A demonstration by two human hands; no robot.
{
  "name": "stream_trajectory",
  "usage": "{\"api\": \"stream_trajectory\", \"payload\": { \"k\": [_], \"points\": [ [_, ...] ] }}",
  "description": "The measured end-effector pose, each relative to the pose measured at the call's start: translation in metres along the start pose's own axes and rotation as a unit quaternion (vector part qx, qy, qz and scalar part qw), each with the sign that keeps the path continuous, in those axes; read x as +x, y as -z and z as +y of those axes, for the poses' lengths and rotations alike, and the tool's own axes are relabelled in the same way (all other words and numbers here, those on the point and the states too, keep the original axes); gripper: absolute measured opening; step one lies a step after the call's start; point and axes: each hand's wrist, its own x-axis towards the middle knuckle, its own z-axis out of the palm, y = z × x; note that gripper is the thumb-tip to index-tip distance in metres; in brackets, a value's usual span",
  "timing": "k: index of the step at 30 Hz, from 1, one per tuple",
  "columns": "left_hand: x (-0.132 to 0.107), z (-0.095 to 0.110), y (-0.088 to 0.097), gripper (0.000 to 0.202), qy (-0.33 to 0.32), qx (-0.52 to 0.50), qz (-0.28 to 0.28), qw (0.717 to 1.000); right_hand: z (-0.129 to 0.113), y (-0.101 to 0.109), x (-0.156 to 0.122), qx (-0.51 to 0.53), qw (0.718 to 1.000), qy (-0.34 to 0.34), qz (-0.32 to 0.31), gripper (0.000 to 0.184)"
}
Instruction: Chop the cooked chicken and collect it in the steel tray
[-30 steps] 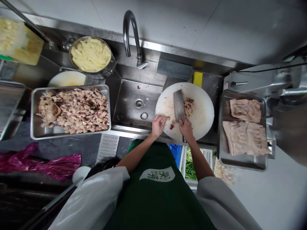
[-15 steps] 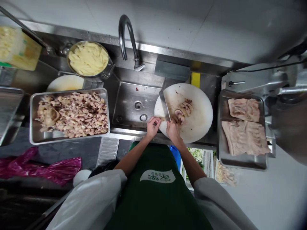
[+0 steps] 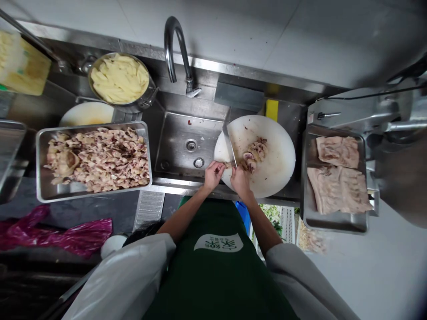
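Note:
My right hand (image 3: 240, 180) is closed around the lower end of a cleaver (image 3: 229, 141), its blade slanting away over the left part of a round white cutting board (image 3: 280, 162). To the left, at the board's near edge, my left hand (image 3: 213, 175) pinches a small scrap of meat (image 3: 228, 165) that reaches toward the cleaver. Pieces of cooked, chopped meat (image 3: 256, 153) lie on the board just right of the blade, with dark crumbs around them. The cleaver's handle is hidden by my fingers.
Left of the board is a steel sink (image 3: 176, 142) with a curved faucet (image 3: 169, 49). A tray of chopped meat (image 3: 93, 194) and a pot of peeled pale pieces (image 3: 120, 80) stand farther left. On the right, a tray (image 3: 310, 220) holds meat slabs. A yellow block (image 3: 271, 110) sits behind the board.
The view has shifted slightly. My left fingers have drawn a little closer together on the scrap, while the cleaver and right hand stay nearly in place on the board.

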Motion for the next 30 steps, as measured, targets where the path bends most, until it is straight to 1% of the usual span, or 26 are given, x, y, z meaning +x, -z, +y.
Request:
{"api": "stream_trajectory", "payload": {
  "k": [3, 7, 9, 12, 16, 18, 19, 20, 22, 24, 25, 27, 30],
  "points": [
    [0.002, 0.001, 0.0, 0.018, -0.001, 0.013, -0.002, 1.0, 0.014, 0.004, 0.014, 0.026, 1.0, -0.005, -0.014, 0.026],
    [0.005, 0.003, -0.002, 0.016, -0.003, 0.019, 0.0, 1.0, 0.037, 0.013, 0.027, 0.118, 0.992, 0.027, -0.02, 0.026],
    [0.006, 0.004, -0.003, 0.017, 0.003, 0.016, -0.002, 1.0, 0.043, 0.015, 0.028, 0.154, 0.987, 0.038, -0.014, 0.028],
    [0.007, 0.005, -0.005, 0.017, 0.015, 0.003, -0.004, 1.0, 0.039, 0.025, 0.022, 0.168, 0.984, 0.045, 0.025, 0.03],
    [0.006, 0.004, -0.006, 0.018, 0.022, -0.015, 0.0, 1.0, 0.02, 0.047, 0.006, 0.139, 0.98, 0.039, 0.135, 0.039],
    [0.005, 0.003, -0.007, 0.02, 0.022, -0.018, -0.001, 1.0, 0.011, 0.049, -0.002, 0.135, 0.975, 0.025, 0.176, 0.044],
    [0.005, 0.003, -0.007, 0.02, 0.021, -0.021, -0.002, 1.0, 0.007, 0.046, -0.004, 0.131, 0.975, 0.016, 0.178, 0.044],
    [0.005, 0.004, -0.006, 0.021, 0.018, -0.023, -0.003, 1.0, 0.004, 0.04, -0.006, 0.122, 0.979, 0.005, 0.16, 0.043],
    [0.005, 0.005, -0.006, 0.024, 0.014, -0.023, -0.008, 1.0, 0.0, 0.022, -0.006, 0.093, 0.992, -0.011, 0.081, 0.036],
    [0.004, 0.006, -0.005, 0.027, 0.008, -0.016, -0.013, 1.0, 0.002, 0.003, -0.001, 0.066, 0.998, -0.021, 0.006, 0.03],
    [0.003, 0.006, -0.005, 0.028, 0.005, -0.01, -0.014, 1.0, 0.005, -0.004, 0.002, 0.061, 0.998, -0.022, -0.01, 0.029],
    [0.0, 0.005, -0.006, 0.028, -0.001, 0.002, -0.004, 1.0, 0.014, -0.011, 0.01, 0.071, 0.997, -0.014, -0.007, 0.028],
    [-0.009, 0.004, -0.01, 0.029, -0.009, 0.018, 0.016, 1.0, 0.035, -0.008, 0.02, 0.12, 0.993, 0.008, 0.004, 0.028]
  ]
}}
